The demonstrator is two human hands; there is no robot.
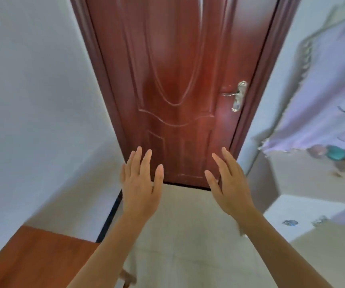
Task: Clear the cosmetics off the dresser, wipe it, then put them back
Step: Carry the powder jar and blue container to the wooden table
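My bare left hand [140, 183] and right hand [227, 183] hover, fingers [146, 161] spread and empty, presumably free to gather the blurred pastel round cosmetics [338, 155] on the white worktop [300, 177].

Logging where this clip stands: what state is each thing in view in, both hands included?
Left hand: open, fingers straight, holding nothing.
Right hand: open, fingers straight, holding nothing.
Door: closed in its frame.
Door handle: level, untouched.
Lilac cloth: hanging at the right, lower edge ragged.
Small round items: lying on the white surface, too blurred to identify.
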